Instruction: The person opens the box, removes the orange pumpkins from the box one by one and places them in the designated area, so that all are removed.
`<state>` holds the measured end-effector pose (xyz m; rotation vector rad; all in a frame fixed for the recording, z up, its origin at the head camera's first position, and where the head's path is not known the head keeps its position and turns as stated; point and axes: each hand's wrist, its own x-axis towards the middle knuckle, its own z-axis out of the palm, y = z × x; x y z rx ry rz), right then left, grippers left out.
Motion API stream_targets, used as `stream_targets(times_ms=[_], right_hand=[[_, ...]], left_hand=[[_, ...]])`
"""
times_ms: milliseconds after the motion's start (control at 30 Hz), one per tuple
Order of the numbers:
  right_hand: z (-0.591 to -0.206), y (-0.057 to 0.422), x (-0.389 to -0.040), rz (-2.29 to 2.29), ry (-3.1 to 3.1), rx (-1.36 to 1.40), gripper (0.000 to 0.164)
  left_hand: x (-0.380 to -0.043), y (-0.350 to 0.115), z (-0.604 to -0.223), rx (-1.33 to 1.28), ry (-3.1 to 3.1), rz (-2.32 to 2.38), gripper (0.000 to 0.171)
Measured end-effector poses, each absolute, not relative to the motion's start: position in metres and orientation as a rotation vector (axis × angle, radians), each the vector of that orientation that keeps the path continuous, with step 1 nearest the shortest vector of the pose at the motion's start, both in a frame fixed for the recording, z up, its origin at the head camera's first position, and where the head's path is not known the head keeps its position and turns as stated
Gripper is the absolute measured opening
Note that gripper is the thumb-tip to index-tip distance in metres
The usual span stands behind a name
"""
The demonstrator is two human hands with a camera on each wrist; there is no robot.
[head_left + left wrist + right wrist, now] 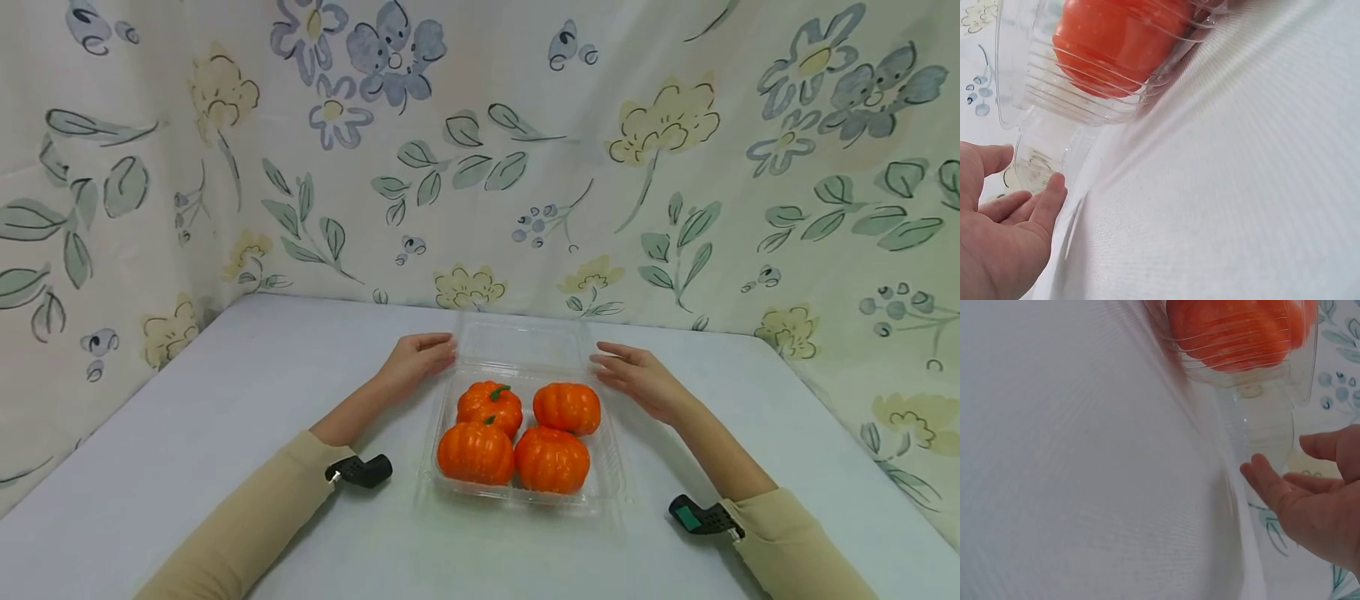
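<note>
While open, container endwise, lid farthest

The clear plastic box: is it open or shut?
Open: its lid lies back behind the base, leaving the four orange pumpkins uncovered.

1. Yeah, no readable text, brands or numbers in any of the three views.
2. Closest thing to a label is the little green patch on the black device at the right sleeve, and it's way too small to make out any lettering.
</note>
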<state>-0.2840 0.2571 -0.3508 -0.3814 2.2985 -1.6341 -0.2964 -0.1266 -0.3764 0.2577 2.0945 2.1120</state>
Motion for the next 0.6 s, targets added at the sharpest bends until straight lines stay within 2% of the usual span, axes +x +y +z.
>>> stream_targets(times_ms=[200,600], right_hand=[[-0.346,0.260,-0.282,-1.557,2.363,-0.429,0.062],[-0.331,0.256,-0.267,-1.378,2.526,-0.518,0.059]], left_hand=[[-0.290,-0.129,-0.373,0.271,2.121,2.055,0.059],[-0.261,-0.129,-0.365,0.231,2.239,1.973,0.052]])
